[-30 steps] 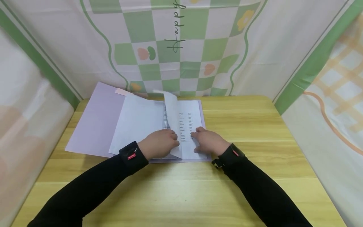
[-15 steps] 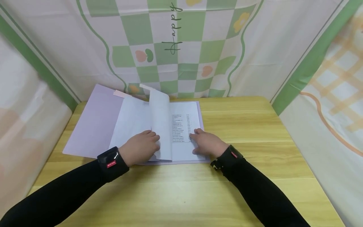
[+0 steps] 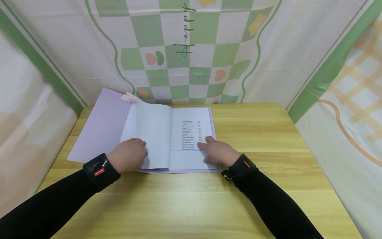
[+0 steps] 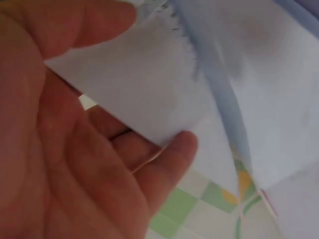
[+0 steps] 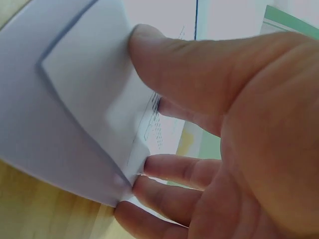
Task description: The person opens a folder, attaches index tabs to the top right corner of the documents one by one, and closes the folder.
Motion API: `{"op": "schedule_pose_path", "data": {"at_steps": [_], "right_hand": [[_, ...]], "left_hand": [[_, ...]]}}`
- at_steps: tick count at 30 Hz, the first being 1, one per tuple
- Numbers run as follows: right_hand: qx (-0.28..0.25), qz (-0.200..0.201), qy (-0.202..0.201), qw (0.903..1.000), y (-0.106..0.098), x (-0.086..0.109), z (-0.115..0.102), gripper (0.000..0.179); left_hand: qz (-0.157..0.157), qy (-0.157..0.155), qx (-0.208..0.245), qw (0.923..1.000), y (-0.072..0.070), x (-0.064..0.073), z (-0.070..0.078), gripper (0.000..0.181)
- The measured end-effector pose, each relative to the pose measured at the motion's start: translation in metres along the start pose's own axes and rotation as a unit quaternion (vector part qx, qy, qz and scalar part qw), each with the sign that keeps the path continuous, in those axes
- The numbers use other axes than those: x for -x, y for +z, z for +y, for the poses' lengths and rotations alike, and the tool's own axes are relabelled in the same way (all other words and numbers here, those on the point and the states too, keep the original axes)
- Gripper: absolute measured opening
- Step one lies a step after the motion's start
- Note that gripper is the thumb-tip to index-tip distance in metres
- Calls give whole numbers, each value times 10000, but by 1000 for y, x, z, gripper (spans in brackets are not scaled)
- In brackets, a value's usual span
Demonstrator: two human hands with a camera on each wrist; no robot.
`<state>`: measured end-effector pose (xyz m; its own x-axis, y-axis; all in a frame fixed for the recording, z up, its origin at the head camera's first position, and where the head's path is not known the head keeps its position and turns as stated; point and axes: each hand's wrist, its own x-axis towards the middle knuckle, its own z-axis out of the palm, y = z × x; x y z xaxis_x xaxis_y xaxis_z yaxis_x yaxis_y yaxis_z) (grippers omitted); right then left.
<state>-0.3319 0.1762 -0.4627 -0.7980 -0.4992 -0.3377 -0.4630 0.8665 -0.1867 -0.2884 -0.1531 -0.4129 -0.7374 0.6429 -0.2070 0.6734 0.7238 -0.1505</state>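
A lilac folder lies spread on the table with white sheets in it. My left hand holds the free edge of a turned page, which curves over the left side of the stack. In the left wrist view that page runs between the thumb and the curled fingers. My right hand rests on the right-hand page, near the small printed lines of text. Its thumb and fingers are spread over the sheet's edge in the right wrist view, with the folder's border showing beyond.
A pink tab sticks out at the top of the sheets. The wooden table ends at a cloth curtain with green checks, and further cloth hangs on both sides.
My left hand has moved left, carrying the page over from standing nearly upright to leaning down on the left side. The right hand has stayed in place on the right-hand page.
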Motion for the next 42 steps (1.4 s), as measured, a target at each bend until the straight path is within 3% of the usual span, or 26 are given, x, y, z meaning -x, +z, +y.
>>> {"op": "schedule_pose_path", "data": {"at_steps": [6,10,12,14,17,20,23,30,39,42], "right_hand": [[-75,-102,179,9998,-1,-1,-2,65],[-142,-86,154,9997,0,0,-3,66],[-146,-62,116,9998,0,0,-4,65],[-123,-42,96,9999,0,0,-4,65],[-79,-39,95,9999,1,0,-5,64],[-70,-33,96,9999,2,-1,-5,64],[-36,-3,113,9999,3,-3,-4,64],[-149,2,140,9998,5,-2,-3,65],[-80,63,51,9999,3,-1,-4,64],[-27,-28,56,10000,-2,-2,-5,62]], "left_hand": [[-501,-302,276,9979,-3,2,-15,3],[-855,-561,297,9943,-7,0,-15,13],[-705,-792,179,9942,-6,-3,-9,20],[-304,-952,110,9949,-5,-10,2,29],[95,-997,95,9949,0,-27,23,49],[18,-975,259,9949,5,-47,41,71],[-172,-991,311,9944,9,-61,52,80],[-502,-1029,-26,9934,18,-71,62,76],[-573,-1011,251,9929,20,-79,52,75],[-471,-1007,180,9936,22,-79,53,58]]}}
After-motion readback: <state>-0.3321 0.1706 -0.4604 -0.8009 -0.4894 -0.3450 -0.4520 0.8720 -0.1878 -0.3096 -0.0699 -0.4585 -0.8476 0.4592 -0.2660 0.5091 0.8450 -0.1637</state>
